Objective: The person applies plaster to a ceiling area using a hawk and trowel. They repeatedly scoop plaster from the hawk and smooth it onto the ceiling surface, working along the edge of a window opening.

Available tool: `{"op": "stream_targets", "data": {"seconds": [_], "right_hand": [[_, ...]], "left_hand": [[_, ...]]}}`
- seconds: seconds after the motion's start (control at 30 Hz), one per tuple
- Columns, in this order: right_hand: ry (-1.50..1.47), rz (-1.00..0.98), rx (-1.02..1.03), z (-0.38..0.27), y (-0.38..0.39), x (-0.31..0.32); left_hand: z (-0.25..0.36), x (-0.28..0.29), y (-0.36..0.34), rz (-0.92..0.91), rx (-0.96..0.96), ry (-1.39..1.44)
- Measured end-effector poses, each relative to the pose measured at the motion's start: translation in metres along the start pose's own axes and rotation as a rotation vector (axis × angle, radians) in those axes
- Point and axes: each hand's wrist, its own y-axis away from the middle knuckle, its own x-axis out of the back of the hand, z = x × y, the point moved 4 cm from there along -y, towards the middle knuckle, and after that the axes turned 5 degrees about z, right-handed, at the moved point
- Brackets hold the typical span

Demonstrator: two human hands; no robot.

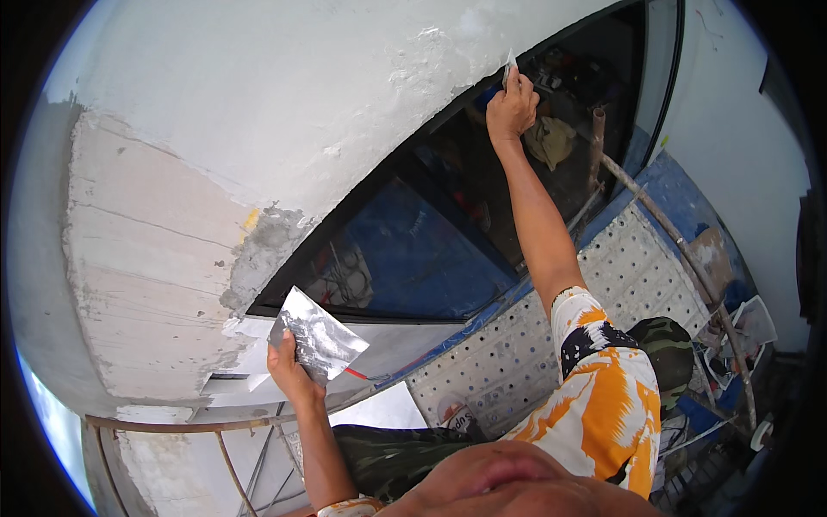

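My right hand (513, 108) is raised at the end of an outstretched arm, its fingers closed round a small putty knife (511, 62). The knife's pale blade touches or nearly touches the lower edge of the white wall (345, 95), where it meets the dark window frame (405, 153). Patches of rough white filler (426, 53) show on the wall close by. Lower left, my left hand (295, 370) grips a shiny rectangular metal plate (326, 338) by one side. The plate's face carries greyish smears, and its handle, if any, is hidden.
Beneath me runs a perforated metal scaffold plank (491, 375), with a sandalled foot on it. Rusty scaffold tubes (668, 224) cross at the right, and another rail (189, 424) lies lower left. Bare patched concrete (146, 250) covers the left wall. Clutter (745, 332) lies at the far right.
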Motion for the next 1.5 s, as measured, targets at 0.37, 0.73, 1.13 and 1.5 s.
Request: {"op": "stream_targets", "data": {"seconds": [0.37, 0.73, 1.13, 1.5], "right_hand": [[-0.179, -0.018, 0.1, 0.001, 0.014, -0.001], [-0.556, -0.111, -0.008, 0.003, 0.036, 0.04], [-1.502, -1.114, -1.322, 0.066, 0.002, -0.047], [-1.392, -0.699, -1.317, 0.131, -0.085, -0.073]], "left_hand": [[-0.003, -0.003, 0.003, -0.035, -0.003, -0.013], [-0.008, 0.004, 0.0, -0.048, -0.003, -0.011], [-0.007, -0.002, 0.005, -0.073, 0.013, -0.007], [-0.004, -0.003, 0.009, -0.078, 0.024, -0.023]]}}
